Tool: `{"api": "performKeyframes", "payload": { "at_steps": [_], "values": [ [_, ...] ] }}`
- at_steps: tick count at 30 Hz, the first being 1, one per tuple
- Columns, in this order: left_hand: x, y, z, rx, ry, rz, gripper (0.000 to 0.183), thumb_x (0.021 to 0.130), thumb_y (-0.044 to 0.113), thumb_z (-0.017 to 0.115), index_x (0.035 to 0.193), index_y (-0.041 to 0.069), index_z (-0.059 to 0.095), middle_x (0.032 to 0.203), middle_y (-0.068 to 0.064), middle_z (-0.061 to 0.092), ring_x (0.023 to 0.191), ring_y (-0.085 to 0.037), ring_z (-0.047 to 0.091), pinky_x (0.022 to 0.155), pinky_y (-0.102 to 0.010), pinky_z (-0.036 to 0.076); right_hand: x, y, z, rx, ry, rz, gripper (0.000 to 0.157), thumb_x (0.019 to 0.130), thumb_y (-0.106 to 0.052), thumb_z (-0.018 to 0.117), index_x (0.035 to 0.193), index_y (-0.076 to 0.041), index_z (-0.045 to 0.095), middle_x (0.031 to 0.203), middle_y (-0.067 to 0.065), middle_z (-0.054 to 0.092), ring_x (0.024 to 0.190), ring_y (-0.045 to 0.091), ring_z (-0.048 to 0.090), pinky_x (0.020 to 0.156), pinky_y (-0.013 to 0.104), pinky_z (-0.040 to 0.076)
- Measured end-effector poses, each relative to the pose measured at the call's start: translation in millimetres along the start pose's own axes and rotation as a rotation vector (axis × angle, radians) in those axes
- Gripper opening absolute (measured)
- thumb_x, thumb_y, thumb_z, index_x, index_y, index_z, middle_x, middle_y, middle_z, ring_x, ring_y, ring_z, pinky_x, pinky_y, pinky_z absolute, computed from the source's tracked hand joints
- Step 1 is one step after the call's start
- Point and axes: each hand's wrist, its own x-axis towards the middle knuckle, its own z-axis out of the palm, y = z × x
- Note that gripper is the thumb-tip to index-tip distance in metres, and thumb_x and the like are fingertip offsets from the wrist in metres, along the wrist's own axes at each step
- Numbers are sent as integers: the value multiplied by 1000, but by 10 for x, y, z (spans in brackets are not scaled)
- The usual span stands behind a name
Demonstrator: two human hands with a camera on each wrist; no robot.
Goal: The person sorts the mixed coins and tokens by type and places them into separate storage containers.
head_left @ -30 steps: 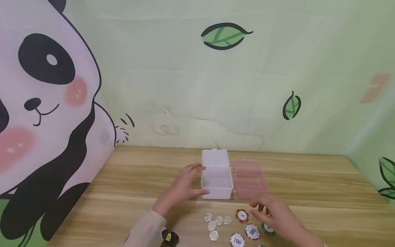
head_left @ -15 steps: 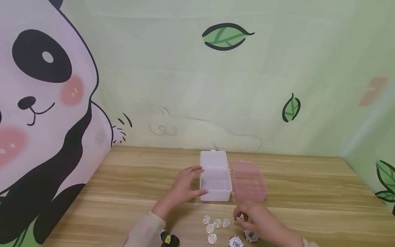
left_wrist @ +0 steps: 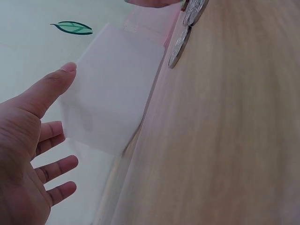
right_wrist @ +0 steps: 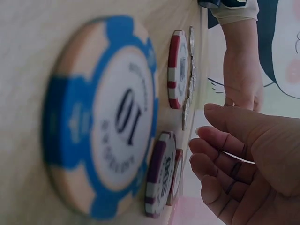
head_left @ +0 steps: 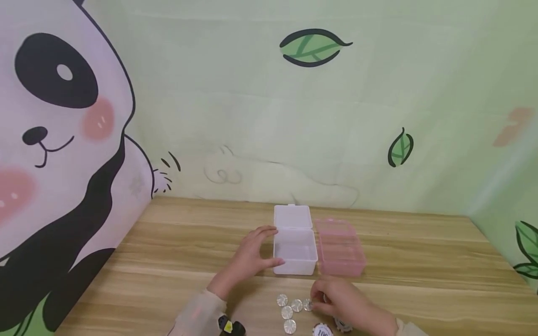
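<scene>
1. Coins: 5 silver coins (head_left: 286, 312) lie loosely grouped on the table (head_left: 201, 219), on the near side of the white box.
2. Handling (judged): light, stiff, probably slick, hard to break. Low profile; best pinched at 2 opposite edges with fingertips, or tilted up by 1 edge first.
3. Right hand (head_left: 343, 297): at the rightmost coin. Fingers loosely bent, thumb apart, nothing seen between them. Contact with the coin: cannot tell.
4. White box (head_left: 295, 268): lid tipped back; thin-walled, judged light and somewhat flexible. Steady it by its side wall.
5. Left hand (head_left: 251, 252): thumb and fingers spread wide at the box's left side, thumb touching, not clamped.
6. Beyond: pink box (head_left: 342, 268) just right of the white 1; red chip (right_wrist: 176, 70) beside the coins; purple chip (right_wrist: 159, 178) and blue chip (right_wrist: 124, 122) nearby.
</scene>
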Motion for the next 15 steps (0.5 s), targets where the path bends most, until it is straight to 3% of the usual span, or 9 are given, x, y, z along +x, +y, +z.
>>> {"api": "performKeyframes", "payload": {
  "at_steps": [6,15],
  "values": [
    [-1,-6,13,-13,18,-13,72,72,35,83,133,9,54,143,-9,51,135,-32,43,111,-59,29,50,-24,39,-65,-31,23,14,81,-26,74,82,-18,63,73,-13,57,67,-5,45,59,16,42],
    [2,9,22,1,44,-15,72,71,35,83,131,9,56,141,-8,53,133,-31,45,112,-57,29,87,-34,85,-195,-20,-49,18,78,-28,77,80,-19,62,78,-12,58,71,-2,49,63,19,45]
  ]
}}
